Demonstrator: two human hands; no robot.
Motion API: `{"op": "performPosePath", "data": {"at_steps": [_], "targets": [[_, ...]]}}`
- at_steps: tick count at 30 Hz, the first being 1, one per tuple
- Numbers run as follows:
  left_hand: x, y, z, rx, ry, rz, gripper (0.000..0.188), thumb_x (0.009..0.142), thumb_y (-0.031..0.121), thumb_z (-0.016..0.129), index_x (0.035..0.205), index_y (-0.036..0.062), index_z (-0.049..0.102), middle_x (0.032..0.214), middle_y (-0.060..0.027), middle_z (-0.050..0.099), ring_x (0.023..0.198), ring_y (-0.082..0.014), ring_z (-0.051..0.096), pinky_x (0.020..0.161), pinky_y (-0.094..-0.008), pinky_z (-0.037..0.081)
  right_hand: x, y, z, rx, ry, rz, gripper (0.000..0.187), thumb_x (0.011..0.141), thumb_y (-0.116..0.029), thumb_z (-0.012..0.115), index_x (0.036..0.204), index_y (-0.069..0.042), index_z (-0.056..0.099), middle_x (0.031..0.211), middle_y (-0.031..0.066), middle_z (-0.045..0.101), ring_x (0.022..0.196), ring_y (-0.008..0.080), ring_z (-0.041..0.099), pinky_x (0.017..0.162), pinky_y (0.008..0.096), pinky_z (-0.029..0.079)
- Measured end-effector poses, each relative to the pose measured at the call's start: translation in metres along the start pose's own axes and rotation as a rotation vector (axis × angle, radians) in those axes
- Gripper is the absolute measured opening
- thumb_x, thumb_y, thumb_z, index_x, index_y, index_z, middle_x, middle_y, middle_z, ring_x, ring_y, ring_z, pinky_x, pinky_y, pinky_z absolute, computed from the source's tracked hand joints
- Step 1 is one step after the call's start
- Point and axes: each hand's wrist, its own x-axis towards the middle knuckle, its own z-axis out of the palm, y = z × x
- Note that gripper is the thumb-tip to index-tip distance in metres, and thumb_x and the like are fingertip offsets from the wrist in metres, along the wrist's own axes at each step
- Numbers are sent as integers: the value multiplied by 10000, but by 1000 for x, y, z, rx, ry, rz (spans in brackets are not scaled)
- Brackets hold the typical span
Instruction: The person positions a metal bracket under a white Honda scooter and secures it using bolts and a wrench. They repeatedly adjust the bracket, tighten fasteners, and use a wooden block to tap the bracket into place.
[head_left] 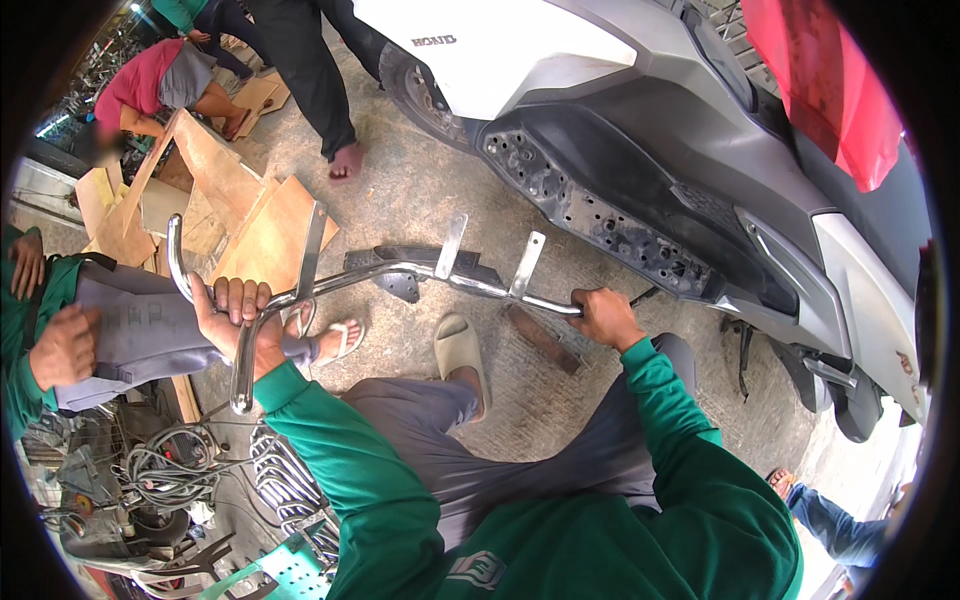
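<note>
A bent chrome tube guard (352, 277) with flat drilled mounting tabs is held across in front of me, above the floor. My left hand (235, 318) is wrapped round its left part, close to where the tube forks into a hooked end and a downward end. At the far right end of the tube, my right hand (608, 318) is closed in a fist round it. Ahead and to the right stands a white and grey scooter (640, 130), whose floorboard side (610, 222) shows a bare, dirty panel full of holes. The guard is apart from the scooter.
Beneath the guard lie a black plastic piece (398, 288) and a flat rusty bar (545, 340). A person's hand (66, 345) is close at left. Wooden boards (275, 235), coiled cable (170, 460) and several chrome tubes (280, 475) crowd the left side. Other people are farther off.
</note>
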Motion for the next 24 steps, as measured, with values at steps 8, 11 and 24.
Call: {"op": "performPosePath", "data": {"at_steps": [8, 11, 24], "targets": [[0, -3, 1, -33, -29, -25, 597, 1096, 526, 593, 635, 184, 429, 459, 50, 305, 385, -127, 321, 474, -303, 327, -7, 0, 4, 28, -23, 16, 270, 861, -323, 793, 998, -95, 746, 858, 203, 758, 870, 433, 737, 779, 560, 573], [1, -6, 6, -56, -40, -42, 594, 1094, 520, 596, 634, 185, 429, 456, 51, 302, 384, -131, 326, 475, -310, 335, -8, 3, 5, 27, -19, 21, 278, 862, -331, 794, 1001, -95, 748, 865, 204, 759, 874, 434, 738, 783, 559, 575], [3, -29, 32, 17, -130, -71, 586, 1107, 517, 574, 641, 191, 431, 451, 55, 299, 373, -130, 330, 470, -302, 339, -16, 28, 34, 49, -22, 75, 389, 920, -437, 792, 1016, -65, 731, 881, 181, 765, 884, 426, 740, 783, 554, 571]]}}
